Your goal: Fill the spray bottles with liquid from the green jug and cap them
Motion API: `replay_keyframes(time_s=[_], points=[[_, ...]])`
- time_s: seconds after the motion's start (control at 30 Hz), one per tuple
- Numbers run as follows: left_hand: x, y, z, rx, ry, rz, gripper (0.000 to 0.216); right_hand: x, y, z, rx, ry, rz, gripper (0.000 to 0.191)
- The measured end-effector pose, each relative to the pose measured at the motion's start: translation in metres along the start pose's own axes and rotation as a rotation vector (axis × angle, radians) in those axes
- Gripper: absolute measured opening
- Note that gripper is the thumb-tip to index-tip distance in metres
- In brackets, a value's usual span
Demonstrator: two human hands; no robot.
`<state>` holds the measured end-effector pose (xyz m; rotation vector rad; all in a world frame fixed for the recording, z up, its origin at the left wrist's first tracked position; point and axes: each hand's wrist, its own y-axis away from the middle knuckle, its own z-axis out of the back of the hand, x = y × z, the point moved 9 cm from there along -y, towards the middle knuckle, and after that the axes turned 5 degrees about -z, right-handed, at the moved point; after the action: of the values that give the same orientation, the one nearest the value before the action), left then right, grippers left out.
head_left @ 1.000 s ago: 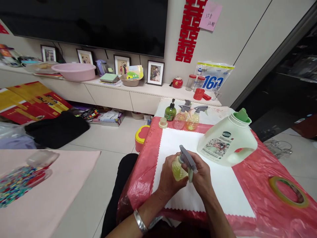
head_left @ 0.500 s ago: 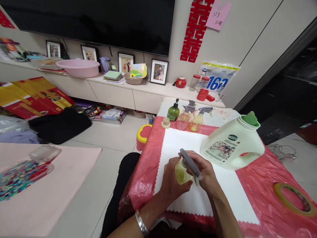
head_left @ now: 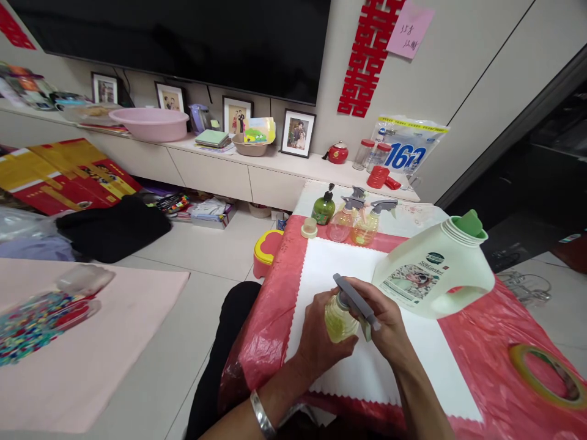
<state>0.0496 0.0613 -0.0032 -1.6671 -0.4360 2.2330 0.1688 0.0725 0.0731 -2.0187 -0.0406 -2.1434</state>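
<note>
My left hand (head_left: 318,336) wraps round the clear yellowish body of a spray bottle (head_left: 338,324), above a white scalloped mat (head_left: 362,370). On the bottle's grey trigger head (head_left: 356,300), my right hand (head_left: 383,311) is closed, with its fingers round the neck and some fingertips hidden. Beyond the hands stand similar spray bottles, one pinkish (head_left: 340,225) and one yellow (head_left: 365,228), beside a green pump bottle (head_left: 323,209). A large pale green detergent jug (head_left: 422,269), with a green spout in its uncapped mouth, stands to the right of my hands.
A pale cap (head_left: 309,228) sits at the mat's far left corner. A roll of tape (head_left: 548,376) lies on the red plastic table cover (head_left: 499,348) at right. To the left, colourful beads (head_left: 32,324) lie on a pink-covered table (head_left: 123,342). A small stool (head_left: 267,249) stands on the floor.
The camera view has shifted slightly. Both hands stay on the spray bottle, and the trigger head has turned a little within my right hand's fingers.
</note>
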Motion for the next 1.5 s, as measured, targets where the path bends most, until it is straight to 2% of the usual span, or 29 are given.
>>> replay_keyframes(time_s=[0.07, 0.17, 0.23, 0.33, 0.4, 0.43, 0.5, 0.53, 0.6, 0.7, 0.8, 0.9, 0.97, 1.03, 1.1, 1.17, 1.2, 1.23, 1.27, 1.33, 1.4, 1.43, 1.5], points=[[-0.001, 0.001, -0.001, 0.022, -0.025, -0.019, 0.081, 0.002, -0.001, 0.000, 0.031, -0.093, 0.020, 0.034], [0.000, 0.003, -0.002, 0.030, -0.056, -0.041, 0.085, 0.031, -0.010, 0.003, 0.006, -0.209, 0.122, 0.038], [0.004, 0.005, -0.003, 0.029, -0.066, -0.036, 0.088, 0.061, -0.020, 0.015, -0.111, -0.259, 0.195, 0.041], [0.008, 0.008, -0.004, 0.036, -0.071, -0.045, 0.091, 0.105, -0.042, 0.037, -0.274, -0.268, 0.298, 0.034], [0.009, 0.009, -0.005, 0.036, -0.070, -0.059, 0.092, 0.117, -0.064, 0.049, -0.320, -0.203, 0.327, 0.033], [0.009, 0.009, -0.005, 0.037, -0.071, -0.065, 0.092, 0.114, -0.077, 0.051, -0.323, -0.133, 0.306, 0.035], [0.009, 0.009, -0.006, 0.040, -0.077, -0.071, 0.093, 0.090, -0.106, 0.050, -0.295, 0.104, 0.203, 0.039], [0.008, 0.009, -0.006, 0.040, -0.080, -0.073, 0.093, 0.069, -0.120, 0.043, -0.243, 0.296, 0.123, 0.042], [0.007, 0.008, -0.006, 0.033, -0.082, -0.071, 0.093, 0.023, -0.137, 0.032, -0.180, 0.437, 0.029, 0.036], [0.006, 0.006, -0.005, 0.033, -0.080, -0.049, 0.093, -0.038, -0.145, 0.013, -0.130, 0.599, -0.054, 0.030], [0.007, 0.006, -0.004, 0.034, -0.079, -0.030, 0.093, -0.072, -0.141, 0.001, -0.118, 0.713, -0.091, 0.034], [0.008, 0.007, -0.002, 0.026, -0.075, -0.050, 0.093, -0.064, -0.129, 0.002, -0.168, 0.774, -0.039, 0.034], [0.009, 0.007, -0.001, 0.012, -0.076, -0.073, 0.091, -0.034, -0.113, 0.008, -0.230, 0.792, 0.053, 0.029], [0.010, 0.008, 0.000, -0.004, -0.079, -0.102, 0.088, 0.010, -0.086, 0.018, -0.307, 0.795, 0.179, 0.023], [0.010, 0.009, 0.002, -0.022, -0.082, -0.132, 0.084, 0.057, -0.051, 0.036, -0.405, 0.786, 0.308, 0.026], [0.009, 0.010, 0.005, -0.047, -0.094, -0.157, 0.080, 0.098, -0.011, 0.066, -0.554, 0.769, 0.430, 0.025], [0.009, 0.010, 0.006, -0.062, -0.106, -0.163, 0.078, 0.118, 0.015, 0.087, -0.703, 0.757, 0.547, 0.022], [0.009, 0.011, 0.008, -0.077, -0.119, -0.163, 0.077, 0.128, 0.036, 0.110, -0.844, 0.740, 0.600, 0.021], [0.009, 0.011, 0.010, -0.091, -0.130, -0.158, 0.075, 0.129, 0.052, 0.137, -0.959, 0.704, 0.575, 0.022], [0.011, 0.011, 0.013, -0.113, -0.140, -0.123, 0.073, 0.110, 0.069, 0.190, -1.122, 0.629, 0.368, 0.031], [0.013, 0.010, 0.013, -0.115, -0.131, -0.084, 0.073, 0.072, 0.067, 0.229, -1.070, 0.548, 0.074, 0.048], [0.014, 0.009, 0.013, -0.111, -0.121, -0.069, 0.073, 0.051, 0.062, 0.241, -1.000, 0.489, -0.044, 0.053], [0.016, 0.008, 0.012, -0.098, -0.100, -0.049, 0.075, 0.020, 0.054, 0.253, -0.889, 0.407, -0.165, 0.054]])
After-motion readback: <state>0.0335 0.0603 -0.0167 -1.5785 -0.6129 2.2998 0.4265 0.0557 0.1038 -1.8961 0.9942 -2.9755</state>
